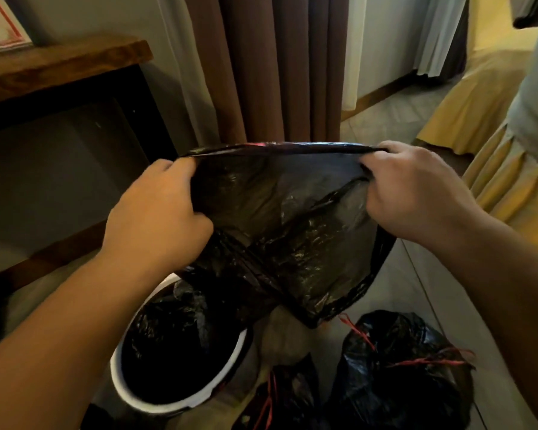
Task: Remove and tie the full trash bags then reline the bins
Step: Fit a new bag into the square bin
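Observation:
I hold an empty black trash bag [292, 225] stretched flat in the air in front of me. My left hand [159, 221] grips its top left corner and my right hand [413, 193] grips its top right corner, pulling the upper edge taut. Below the bag stands a white bin [120, 380] with a black liner inside it. Two tied full black bags with red drawstrings lie on the floor: a large tied bag [407, 377] at lower right and a smaller tied bag [280, 398] beside the bin.
A wooden desk [59, 69] stands at the left. Brown curtains [261, 66] hang straight ahead. A bed with a yellow skirt [503, 181] is at the right. Tiled floor [395, 113] runs back between curtains and bed.

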A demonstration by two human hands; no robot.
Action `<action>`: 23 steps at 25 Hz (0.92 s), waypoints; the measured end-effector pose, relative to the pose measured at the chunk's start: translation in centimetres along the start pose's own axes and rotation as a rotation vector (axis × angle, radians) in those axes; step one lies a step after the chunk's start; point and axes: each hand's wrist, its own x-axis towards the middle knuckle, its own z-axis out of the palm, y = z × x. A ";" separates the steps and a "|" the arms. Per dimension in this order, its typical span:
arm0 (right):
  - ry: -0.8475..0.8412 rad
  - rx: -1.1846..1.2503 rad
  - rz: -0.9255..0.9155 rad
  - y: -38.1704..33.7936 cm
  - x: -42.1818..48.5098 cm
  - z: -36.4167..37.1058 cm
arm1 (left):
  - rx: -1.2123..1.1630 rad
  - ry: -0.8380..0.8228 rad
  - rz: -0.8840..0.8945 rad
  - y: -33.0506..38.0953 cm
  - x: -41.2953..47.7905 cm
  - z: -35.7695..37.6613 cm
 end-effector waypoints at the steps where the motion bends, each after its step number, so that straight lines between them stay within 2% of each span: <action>1: 0.011 0.018 0.003 0.0 -0.2 -0.3 | -0.042 0.015 0.000 -0.2 0.2 -0.2; 3: -0.006 0.009 -0.042 -0.2 -0.4 -1.2 | -0.112 0.070 -0.013 -0.9 0.1 -0.4; 5: -0.138 -0.066 -0.045 -0.8 -0.2 -2.8 | -0.172 0.145 -0.043 -1.2 -0.3 -0.2; 7: -0.241 -0.210 0.025 -1.9 0.0 -3.9 | -0.215 0.174 -0.104 -1.2 -0.3 0.0; 10: -0.218 -0.361 0.100 -2.9 0.2 -6.4 | -0.176 0.041 -0.073 -0.8 -1.0 -0.9; 12: -0.210 -0.383 0.103 -2.4 -0.3 -8.1 | -0.123 -0.066 0.057 0.6 -2.1 -1.8; 15: -0.196 -0.163 0.154 -0.9 -0.4 -7.9 | -0.127 -0.216 0.319 2.1 -2.5 -1.6; 17: -0.211 -0.116 0.110 1.2 -0.3 -6.4 | -0.007 -0.365 0.408 3.0 -2.0 -0.4; 19: -0.206 -0.104 0.097 4.0 0.0 -4.7 | 0.208 -0.438 0.307 4.0 -1.2 1.0; 20: -0.219 -0.101 0.111 5.5 0.1 -3.9 | 0.260 -0.416 0.230 4.6 -0.7 1.8; 23: -0.258 -0.059 0.097 8.6 0.3 -2.0 | 0.191 -0.306 -0.019 6.5 0.3 3.0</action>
